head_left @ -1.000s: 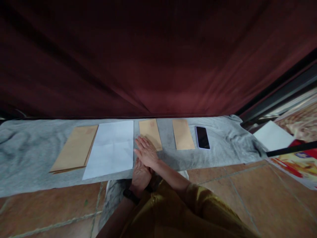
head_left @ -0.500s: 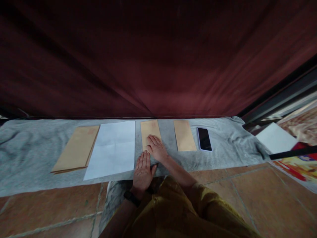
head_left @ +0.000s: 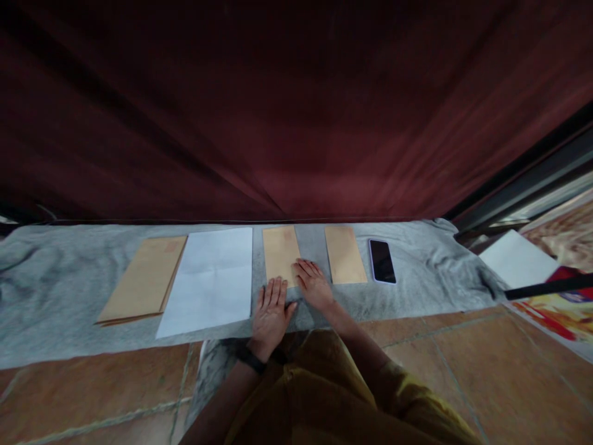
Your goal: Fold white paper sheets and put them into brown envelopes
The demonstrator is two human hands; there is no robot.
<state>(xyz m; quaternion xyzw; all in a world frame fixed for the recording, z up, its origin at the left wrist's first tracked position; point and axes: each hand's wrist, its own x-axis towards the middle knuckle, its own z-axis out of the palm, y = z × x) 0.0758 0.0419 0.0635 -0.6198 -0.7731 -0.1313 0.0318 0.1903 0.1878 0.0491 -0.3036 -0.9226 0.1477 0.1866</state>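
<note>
My left hand (head_left: 271, 311) lies flat and open on the grey cloth (head_left: 55, 290), its fingertips at the near edge of a brown envelope (head_left: 279, 252). My right hand (head_left: 314, 283) also lies flat with fingers stretched out, on the cloth just right of that envelope. A second brown envelope (head_left: 344, 254) lies to the right of my right hand. A white sheet of paper (head_left: 209, 279) lies left of my left hand, and a stack of larger brown envelopes (head_left: 143, 278) lies further left.
A black phone (head_left: 382, 261) lies face up right of the second envelope. A dark red curtain (head_left: 287, 111) hangs behind the cloth. A white sheet (head_left: 516, 259) and colourful printed paper (head_left: 560, 315) lie at the right. Terracotta floor tiles (head_left: 463, 358) are in front.
My right hand slid off the middle envelope to the right onto the cloth. My left hand came out from under it and moved forward to the envelope's near edge.
</note>
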